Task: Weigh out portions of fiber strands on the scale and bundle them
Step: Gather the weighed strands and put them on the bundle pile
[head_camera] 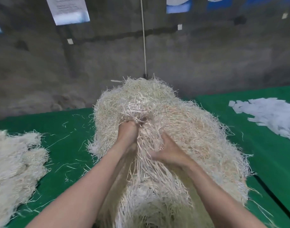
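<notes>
A big mound of pale fiber strands (182, 122) fills the middle of the green table (67, 145). My left hand (128, 130) is dug into the mound near its top, fingers curled into a clump of strands. My right hand (169, 151) sits lower and to the right, its fingers and thumb closed around a bunch of strands that hangs down toward me. The fingertips of both hands are buried in the fibers. No scale is in view.
A second, flatter heap of fiber strands (14, 165) lies at the left edge. A pile of white paper slips (272, 116) lies at the right. Loose strands are scattered on the green cloth. A grey wall with a white cord (144, 38) stands behind the table.
</notes>
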Tool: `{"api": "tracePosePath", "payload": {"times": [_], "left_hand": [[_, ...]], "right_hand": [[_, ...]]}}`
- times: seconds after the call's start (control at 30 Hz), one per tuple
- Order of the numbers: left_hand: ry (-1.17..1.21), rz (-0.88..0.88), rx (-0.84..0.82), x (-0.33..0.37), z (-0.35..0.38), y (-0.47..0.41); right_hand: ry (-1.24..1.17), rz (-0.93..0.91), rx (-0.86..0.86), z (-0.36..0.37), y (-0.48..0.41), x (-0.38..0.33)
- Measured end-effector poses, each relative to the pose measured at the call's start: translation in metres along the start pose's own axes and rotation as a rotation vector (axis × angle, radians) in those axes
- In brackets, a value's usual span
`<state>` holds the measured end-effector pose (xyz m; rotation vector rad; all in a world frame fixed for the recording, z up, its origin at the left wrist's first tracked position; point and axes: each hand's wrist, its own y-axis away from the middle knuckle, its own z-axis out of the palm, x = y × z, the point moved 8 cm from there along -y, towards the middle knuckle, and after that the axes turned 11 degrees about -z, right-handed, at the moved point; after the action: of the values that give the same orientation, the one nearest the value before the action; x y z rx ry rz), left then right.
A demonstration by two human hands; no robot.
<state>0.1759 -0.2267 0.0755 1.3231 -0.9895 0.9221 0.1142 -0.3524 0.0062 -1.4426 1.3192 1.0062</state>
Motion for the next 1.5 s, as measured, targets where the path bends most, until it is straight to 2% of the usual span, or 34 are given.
{"api": "tracePosePath", "payload": {"times": [0.1, 0.37, 0.47, 0.63, 0.87, 0.9, 0.97, 1.07, 1.1, 1.13, 1.2, 1.23, 1.3, 1.43, 1.47, 1.5], "left_hand": [[0.092, 0.005, 0.008, 0.003, -0.003, 0.012], [0.216, 0.019, -0.036, 0.04, -0.023, 0.029], [0.271, 0.018, -0.005, 0.037, -0.033, 0.023], [0.309, 0.003, 0.052, 0.037, -0.06, 0.02], [0.375, 0.05, 0.072, 0.06, -0.102, 0.029], [0.341, 0.043, 0.088, 0.062, -0.107, 0.03], [0.281, 0.011, 0.054, 0.058, -0.109, 0.033], [0.214, 0.006, -0.026, 0.049, -0.102, 0.033], [0.194, 0.008, -0.04, 0.049, -0.101, 0.034], [0.199, 0.01, -0.057, 0.05, -0.099, 0.035], [0.236, 0.015, -0.111, 0.058, -0.092, 0.041], [0.258, 0.029, -0.142, 0.065, -0.09, 0.042], [0.28, 0.076, -0.164, 0.079, -0.094, 0.041], [0.24, 0.123, 0.003, 0.084, -0.133, 0.03], [0.218, 0.118, 0.012, 0.08, -0.136, 0.03], [0.205, 0.111, 0.013, 0.076, -0.136, 0.028]], "right_hand": [[0.21, 0.045, -0.036, 0.017, 0.0, 0.037], [0.503, 0.116, -0.111, 0.015, 0.011, 0.077], [0.415, 0.168, -0.109, 0.02, 0.017, 0.08], [0.476, 0.146, -0.123, 0.012, 0.027, 0.083], [0.568, 0.318, -0.196, 0.002, 0.049, 0.099], [0.558, 0.31, -0.186, 0.002, 0.047, 0.089], [0.522, 0.17, -0.135, 0.003, 0.034, 0.045], [0.685, -0.073, -0.13, 0.013, 0.012, -0.04], [0.677, -0.121, -0.118, 0.02, 0.005, -0.061], [0.571, -0.149, -0.1, 0.031, -0.001, -0.075], [0.145, -0.097, -0.061, 0.066, -0.011, -0.081], [0.023, -0.052, -0.053, 0.087, -0.013, -0.071], [0.112, 0.003, -0.052, 0.118, -0.018, -0.037], [0.395, 0.119, -0.072, 0.108, -0.012, 0.022], [0.401, 0.132, -0.107, 0.102, -0.01, 0.027], [0.309, 0.133, -0.141, 0.099, -0.01, 0.028]]}}
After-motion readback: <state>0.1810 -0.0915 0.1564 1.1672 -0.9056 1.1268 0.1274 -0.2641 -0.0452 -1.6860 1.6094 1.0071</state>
